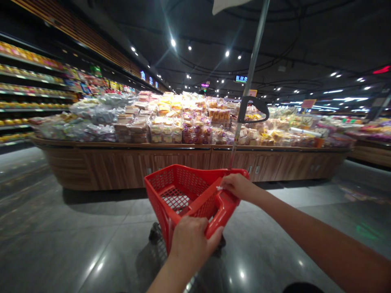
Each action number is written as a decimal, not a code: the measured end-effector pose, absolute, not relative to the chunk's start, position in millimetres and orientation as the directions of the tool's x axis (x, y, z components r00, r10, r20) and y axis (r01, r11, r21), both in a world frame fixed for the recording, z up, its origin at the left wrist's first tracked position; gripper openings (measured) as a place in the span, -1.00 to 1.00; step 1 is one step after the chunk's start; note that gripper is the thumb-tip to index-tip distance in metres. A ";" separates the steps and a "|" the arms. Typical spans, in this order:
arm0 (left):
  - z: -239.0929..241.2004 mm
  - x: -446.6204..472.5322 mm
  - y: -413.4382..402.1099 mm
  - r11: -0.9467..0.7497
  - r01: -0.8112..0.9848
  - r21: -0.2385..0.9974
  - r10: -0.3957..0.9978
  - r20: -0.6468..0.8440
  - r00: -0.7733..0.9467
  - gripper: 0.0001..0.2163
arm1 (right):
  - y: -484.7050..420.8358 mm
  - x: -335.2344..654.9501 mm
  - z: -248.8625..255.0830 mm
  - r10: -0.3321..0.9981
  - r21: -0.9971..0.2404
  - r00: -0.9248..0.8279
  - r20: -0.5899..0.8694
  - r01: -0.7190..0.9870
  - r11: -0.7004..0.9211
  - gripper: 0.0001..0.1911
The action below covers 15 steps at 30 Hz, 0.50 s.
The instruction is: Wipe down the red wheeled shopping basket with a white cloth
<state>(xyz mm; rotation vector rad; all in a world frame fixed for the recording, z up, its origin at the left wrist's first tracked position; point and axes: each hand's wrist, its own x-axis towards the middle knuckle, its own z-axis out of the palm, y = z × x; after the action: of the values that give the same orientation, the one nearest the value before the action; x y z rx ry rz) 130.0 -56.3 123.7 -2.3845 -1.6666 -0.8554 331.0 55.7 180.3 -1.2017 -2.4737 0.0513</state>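
A small red plastic shopping cart (171,183) stands in front of me on the grey floor, its basket bare inside. My left hand (191,240) is wrapped round the near end of the red handle (224,207). My right hand (240,187) grips the far end of the same handle, fingers closed on it. A thin metal pole (249,81) rises from the cart's right side, with a black loop (253,109) part way up.
A long wooden display island (128,162) piled with bagged bakery goods (180,118) stretches across ahead. Lit shelves of products (27,89) line the left wall. Another display counter (372,152) sits at the far right. Shiny floor (76,244) lies all around.
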 end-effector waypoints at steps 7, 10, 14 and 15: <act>124.3 126.7 -56.1 -0.386 0.899 0.209 0.838 0.487 0.246 -0.62 | 45.8 355.7 165.1 0.715 -0.287 -0.459 0.527 0.696 0.658 -0.82; 127.0 126.2 -55.9 -0.381 0.900 0.212 0.839 0.487 0.241 -0.64 | 35.5 353.3 160.2 0.723 -0.305 -0.398 0.565 0.713 0.632 -0.84; 130.6 125.4 -56.2 -0.386 0.898 0.213 0.835 0.495 0.241 -0.66 | 3.7 333.8 150.8 0.611 -0.334 -0.533 0.585 0.528 0.781 -0.82; 131.2 125.5 -56.4 -0.387 0.897 0.212 0.835 0.493 0.243 -0.66 | 0.0 332.6 148.4 0.596 -0.338 -0.536 0.598 0.505 0.794 -0.81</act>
<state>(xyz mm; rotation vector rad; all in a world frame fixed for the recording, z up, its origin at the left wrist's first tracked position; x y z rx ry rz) 125.5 -56.4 131.2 -2.3850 -1.6703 -0.8309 332.6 0.0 148.4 -0.8103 -2.2485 0.1600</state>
